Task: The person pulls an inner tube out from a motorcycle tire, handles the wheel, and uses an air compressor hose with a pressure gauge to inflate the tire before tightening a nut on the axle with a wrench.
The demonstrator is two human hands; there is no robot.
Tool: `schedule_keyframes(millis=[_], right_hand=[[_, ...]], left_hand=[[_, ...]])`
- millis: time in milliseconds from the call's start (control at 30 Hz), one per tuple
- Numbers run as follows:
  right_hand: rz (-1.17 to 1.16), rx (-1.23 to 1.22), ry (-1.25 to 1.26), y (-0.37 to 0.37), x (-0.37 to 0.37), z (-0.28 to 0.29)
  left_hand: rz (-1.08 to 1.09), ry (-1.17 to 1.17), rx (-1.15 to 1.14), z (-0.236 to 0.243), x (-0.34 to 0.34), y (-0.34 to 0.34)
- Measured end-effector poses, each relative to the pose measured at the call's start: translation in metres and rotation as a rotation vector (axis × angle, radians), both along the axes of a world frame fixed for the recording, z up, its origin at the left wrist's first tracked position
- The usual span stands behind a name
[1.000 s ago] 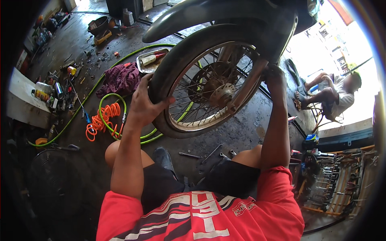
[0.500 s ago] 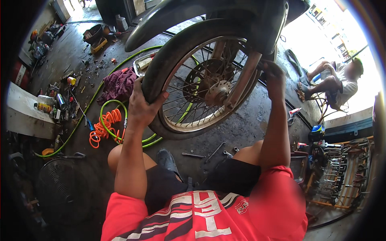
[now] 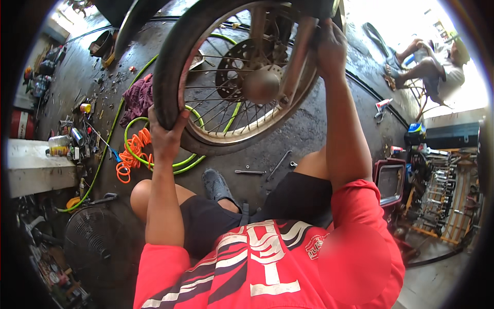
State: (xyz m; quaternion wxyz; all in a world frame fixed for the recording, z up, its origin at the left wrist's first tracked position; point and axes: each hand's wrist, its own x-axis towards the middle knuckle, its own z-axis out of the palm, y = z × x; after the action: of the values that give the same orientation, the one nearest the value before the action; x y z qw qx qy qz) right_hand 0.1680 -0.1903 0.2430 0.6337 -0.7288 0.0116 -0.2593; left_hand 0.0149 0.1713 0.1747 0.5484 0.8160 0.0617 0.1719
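A motorcycle's front wheel (image 3: 167, 77) with wire spokes fills the upper middle, still fixed between the fork legs (image 3: 298, 62). My left hand (image 3: 167, 135) is closed round the black tyre at its lower left, thumb on the near side. On the opposite side, beside the fork, my right hand (image 3: 332, 49) is closed on the tyre's right edge, its fingertips partly hidden. Within the rim shows a drilled brake disc (image 3: 231, 77). The hub around the axle is blurred. Part of the dark mudguard (image 3: 135, 23) shows at upper left.
A green hose (image 3: 128, 92), orange coiled hose (image 3: 135, 149) and maroon cloth (image 3: 139, 103) lie left of the wheel. Wrenches (image 3: 278, 166) lie near my feet. A fan (image 3: 98, 242) stands lower left, a tool rack (image 3: 442, 201) at right. Another person (image 3: 432, 67) sits far right.
Both hands and the wheel have shifted left and upward in view, the mudguard moving left with them. The floor has also shifted up somewhat. Both hands remain at the wheel.
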Motion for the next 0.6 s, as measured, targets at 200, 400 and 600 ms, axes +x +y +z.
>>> schedule_keyframes(millis=[200, 400, 600], right_hand=[[0.153, 0.297, -0.096, 0.017, -0.004, -0.001], [0.182, 0.332, -0.098, 0.011, -0.008, -0.005], [0.051, 0.082, -0.136, 0.028, -0.019, 0.008]], left_hand=[[0.003, -0.179, 0.087, 0.032, 0.03, -0.008], [0.084, -0.148, 0.152, 0.024, 0.037, -0.01], [0.16, -0.145, 0.385, 0.042, 0.043, -0.008]])
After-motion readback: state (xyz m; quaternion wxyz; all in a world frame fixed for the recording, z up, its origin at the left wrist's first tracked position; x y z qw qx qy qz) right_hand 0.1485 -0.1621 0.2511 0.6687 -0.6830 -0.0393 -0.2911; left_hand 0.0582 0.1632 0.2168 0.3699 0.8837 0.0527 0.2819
